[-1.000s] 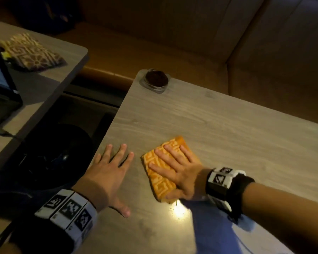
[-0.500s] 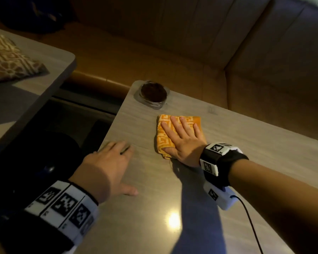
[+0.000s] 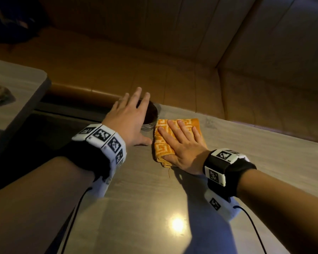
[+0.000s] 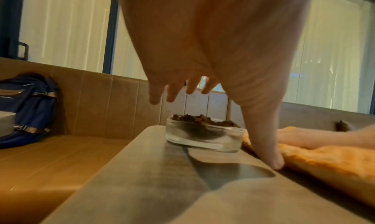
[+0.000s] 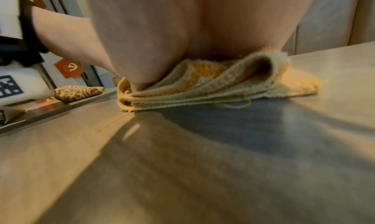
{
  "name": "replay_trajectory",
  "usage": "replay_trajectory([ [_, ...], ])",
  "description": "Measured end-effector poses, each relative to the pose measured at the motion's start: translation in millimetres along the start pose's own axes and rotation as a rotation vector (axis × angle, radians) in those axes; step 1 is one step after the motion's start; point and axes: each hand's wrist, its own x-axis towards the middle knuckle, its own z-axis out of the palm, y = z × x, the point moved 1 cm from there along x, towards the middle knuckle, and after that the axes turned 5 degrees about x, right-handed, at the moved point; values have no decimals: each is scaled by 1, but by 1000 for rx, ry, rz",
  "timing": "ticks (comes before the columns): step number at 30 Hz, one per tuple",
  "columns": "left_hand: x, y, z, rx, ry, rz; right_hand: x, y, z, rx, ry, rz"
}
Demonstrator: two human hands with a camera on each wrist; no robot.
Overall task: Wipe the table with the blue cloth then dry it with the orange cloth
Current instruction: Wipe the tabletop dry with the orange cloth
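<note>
The folded orange patterned cloth [image 3: 162, 147] lies on the grey wood-grain table [image 3: 264, 162] near its far edge. My right hand [image 3: 182, 142] presses flat on it with straight fingers. From the right wrist, the cloth [image 5: 223, 86] shows as stacked folds under the palm. My left hand [image 3: 130, 116] hovers with spread fingers over a glass dish [image 3: 151, 116] just left of the cloth. In the left wrist view its thumb tip [image 4: 274, 160] touches the table beside the cloth [image 4: 324, 160]. No blue cloth can be made out.
The glass dish [image 4: 202, 137] holds dark bits and stands at the table's far left corner. A bench seat [image 3: 117, 70] runs behind, with a blue backpack [image 4: 26, 107] on it. A neighbouring table [image 3: 17, 85] at the left carries a patterned cloth [image 5: 77, 92].
My right hand slid the orange cloth away from me, up beside the glass dish. My left hand lifted off the table and moved forward over the dish.
</note>
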Motion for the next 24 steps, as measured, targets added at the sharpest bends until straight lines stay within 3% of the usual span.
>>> replay_trajectory([
  [8,57,-9,-11,150,-157,175,37,26,-10,13,24,116],
  [16,41,-10,-7,125,-113,186,57,68,-15,217,51,571],
  [18,24,-2,-5,103,-96,185,41,54,-8,171,91,524],
  [21,-5,9,11,128,-141,194,11,52,0,32,12,276],
  [22,-15,12,18,147,-175,191,10,60,-1,25,-27,256],
  [24,-34,21,30,186,-243,180,19,74,-6,103,-20,403],
])
